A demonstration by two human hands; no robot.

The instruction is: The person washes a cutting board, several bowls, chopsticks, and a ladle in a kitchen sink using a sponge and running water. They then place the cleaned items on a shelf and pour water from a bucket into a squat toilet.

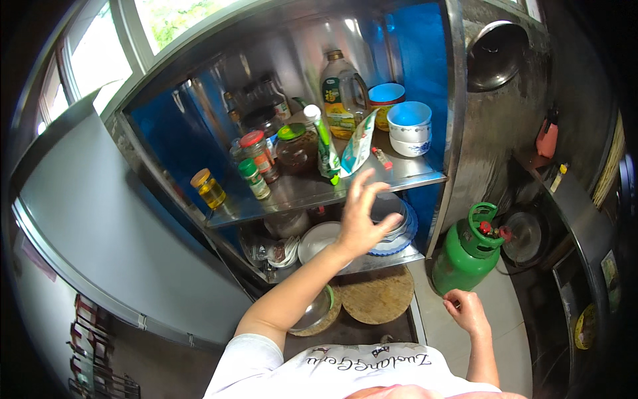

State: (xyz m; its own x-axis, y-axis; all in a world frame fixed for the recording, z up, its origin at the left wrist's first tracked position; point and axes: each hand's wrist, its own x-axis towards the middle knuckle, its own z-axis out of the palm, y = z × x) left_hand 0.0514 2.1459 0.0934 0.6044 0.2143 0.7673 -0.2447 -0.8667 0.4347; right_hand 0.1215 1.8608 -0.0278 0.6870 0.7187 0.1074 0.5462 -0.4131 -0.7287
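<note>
My left hand (366, 217) is raised before the edge of the upper metal shelf (299, 199), fingers spread and holding nothing. Just beyond its fingertips are a white-and-teal pouch (359, 144), a small red-capped item (382, 157) and a green squeeze bottle with a white cap (323, 137). Behind them stands a large cooking oil jug (341, 95), with stacked bowls (409, 128) to its right. Low on the right, my right hand (464, 308) hangs with curled fingers near the green gas cylinder (466, 254); nothing shows in it, though its palm side is partly hidden.
Jars and a green-capped shaker (254, 178) stand left on the upper shelf. Plates (319, 242) lie on the lower shelf, above round wooden boards (379, 294). A grey cabinet panel (114, 214) flanks the left; a dark counter (573, 199) is at right.
</note>
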